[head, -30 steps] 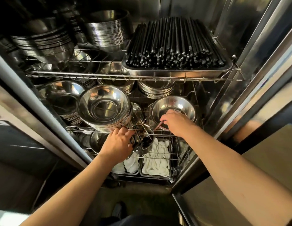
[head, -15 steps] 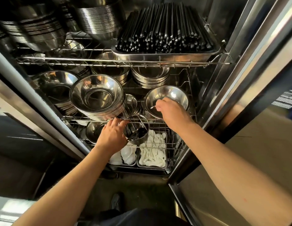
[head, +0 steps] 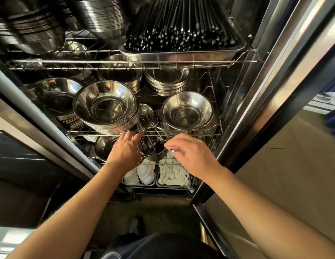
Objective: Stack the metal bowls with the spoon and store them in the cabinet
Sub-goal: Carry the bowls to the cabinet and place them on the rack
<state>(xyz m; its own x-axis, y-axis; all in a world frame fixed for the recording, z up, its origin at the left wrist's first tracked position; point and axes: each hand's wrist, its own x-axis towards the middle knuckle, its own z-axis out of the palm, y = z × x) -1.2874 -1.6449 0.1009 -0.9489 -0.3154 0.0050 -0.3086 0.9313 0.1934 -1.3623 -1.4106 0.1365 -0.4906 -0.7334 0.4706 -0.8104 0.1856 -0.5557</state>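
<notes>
— Left hand (head: pixel 125 152)?
— Grip wrapped round a small metal cup (head: pixel 153 150) just below the middle rack (head: pixel 181 135).
— Right hand (head: pixel 193 156)?
— Pinching a spoon (head: pixel 177 150), fingers half curled; bowl of it hidden.
— Bowls?
— Stack of bowls (head: pixel 107 107) and a single bowl (head: pixel 187 109) on the rack in the cabinet (head: pixel 271 75).
</notes>
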